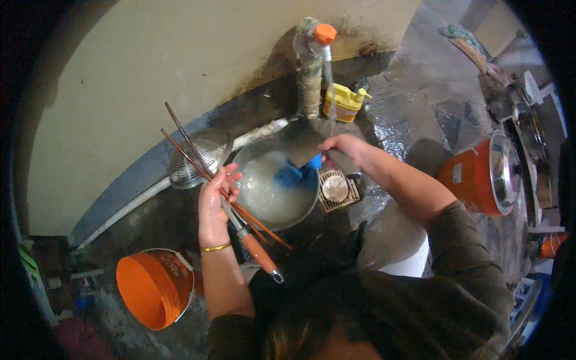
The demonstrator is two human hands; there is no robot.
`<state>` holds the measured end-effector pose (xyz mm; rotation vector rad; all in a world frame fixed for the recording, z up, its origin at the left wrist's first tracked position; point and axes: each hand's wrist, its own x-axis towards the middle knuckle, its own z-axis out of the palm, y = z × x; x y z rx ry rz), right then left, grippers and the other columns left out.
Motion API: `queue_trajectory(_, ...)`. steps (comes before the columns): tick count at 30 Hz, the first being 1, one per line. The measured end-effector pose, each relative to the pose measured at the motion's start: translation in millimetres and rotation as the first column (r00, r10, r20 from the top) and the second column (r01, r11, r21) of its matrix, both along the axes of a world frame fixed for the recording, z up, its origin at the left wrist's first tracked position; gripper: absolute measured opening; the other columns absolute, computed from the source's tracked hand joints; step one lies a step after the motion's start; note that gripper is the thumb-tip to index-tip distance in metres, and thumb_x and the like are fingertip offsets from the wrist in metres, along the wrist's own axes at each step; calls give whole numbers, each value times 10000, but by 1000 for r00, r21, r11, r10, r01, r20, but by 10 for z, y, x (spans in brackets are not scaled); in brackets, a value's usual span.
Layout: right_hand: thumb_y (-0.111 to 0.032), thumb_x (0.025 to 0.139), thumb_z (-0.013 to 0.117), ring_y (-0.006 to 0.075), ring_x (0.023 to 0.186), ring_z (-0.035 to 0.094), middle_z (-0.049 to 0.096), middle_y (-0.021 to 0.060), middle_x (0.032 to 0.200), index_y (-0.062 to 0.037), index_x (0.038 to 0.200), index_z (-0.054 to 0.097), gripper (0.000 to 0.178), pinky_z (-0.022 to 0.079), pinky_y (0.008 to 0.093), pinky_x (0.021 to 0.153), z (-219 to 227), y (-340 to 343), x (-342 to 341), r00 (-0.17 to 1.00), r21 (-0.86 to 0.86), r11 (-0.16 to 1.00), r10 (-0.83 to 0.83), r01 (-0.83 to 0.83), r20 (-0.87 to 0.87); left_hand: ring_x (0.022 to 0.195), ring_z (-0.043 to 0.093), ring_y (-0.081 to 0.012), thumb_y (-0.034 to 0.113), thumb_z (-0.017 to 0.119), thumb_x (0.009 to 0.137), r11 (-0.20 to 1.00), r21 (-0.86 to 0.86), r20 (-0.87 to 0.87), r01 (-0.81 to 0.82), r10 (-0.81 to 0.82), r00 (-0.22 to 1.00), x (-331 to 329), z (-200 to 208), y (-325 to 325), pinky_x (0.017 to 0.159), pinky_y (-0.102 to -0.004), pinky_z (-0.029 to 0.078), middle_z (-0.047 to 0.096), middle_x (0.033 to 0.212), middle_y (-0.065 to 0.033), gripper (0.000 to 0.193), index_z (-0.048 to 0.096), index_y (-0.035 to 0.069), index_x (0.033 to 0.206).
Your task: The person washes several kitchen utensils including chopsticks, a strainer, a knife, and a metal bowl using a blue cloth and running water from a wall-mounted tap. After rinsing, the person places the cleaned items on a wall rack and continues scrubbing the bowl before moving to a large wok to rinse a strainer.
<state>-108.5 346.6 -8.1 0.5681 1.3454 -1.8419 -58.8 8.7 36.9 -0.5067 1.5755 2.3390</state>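
An orange bucket (153, 288) lies tipped on the wet floor at the near left. Right of it, the left hand (215, 201) is closed around a bundle of chopsticks (192, 150) and an orange-handled strainer (201, 157), whose mesh bowl rises to the far left. A metal basin (276, 186) of cloudy water sits just right of that hand. The right hand (343, 149) grips a flat metal blade (302, 142) over the basin's far rim, under water running from an orange-capped tap (324, 35). An orange cooker (483, 175) stands far right.

Orange bucket (153, 288), yellow bottle (342, 102), blue cloth (297, 174).
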Motion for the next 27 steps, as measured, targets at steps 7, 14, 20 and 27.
queue_trajectory(7, -18, 843, 525, 215, 693, 614, 624, 116, 860, -28, 1082, 511, 239, 527, 373, 641, -208, 722, 192, 985, -194, 970, -159, 144, -63, 534, 520, -100, 316, 625, 854, 1000, -15, -4, -25, 25, 1000, -17, 15, 112, 442, -194, 346, 647, 847, -93, 390, 595, -7, 1071)
queue_trajectory(14, 55, 852, 482, 223, 830, 607, 610, 93, 911, -69, 1060, 553, 252, 507, 407, 740, -468, 711, 170, 981, -42, 992, -124, 119, -148, 545, 523, -92, 267, 645, 839, 997, 11, -26, -80, 81, 996, -76, -15, 204, 449, -190, 351, 644, 838, -61, 336, 611, 15, 1059)
queue_trajectory(20, 83, 799, 526, 215, 792, 617, 646, 95, 910, -38, 988, 607, 238, 499, 332, 677, -614, 733, 116, 959, -3, 984, -173, 177, -226, 548, 529, -93, 247, 664, 826, 992, -1, 9, -126, 126, 992, -119, -78, 206, 452, -189, 355, 641, 819, -47, 304, 625, 39, 1044)
queue_trajectory(27, 79, 763, 595, 197, 639, 597, 628, 85, 746, -12, 899, 608, 164, 493, 325, 592, -573, 904, 68, 944, 107, 974, -160, 198, -287, 559, 532, -86, 241, 660, 831, 992, -4, 20, -124, 124, 992, -160, -139, 187, 457, -186, 356, 635, 807, -20, 279, 632, 49, 1032)
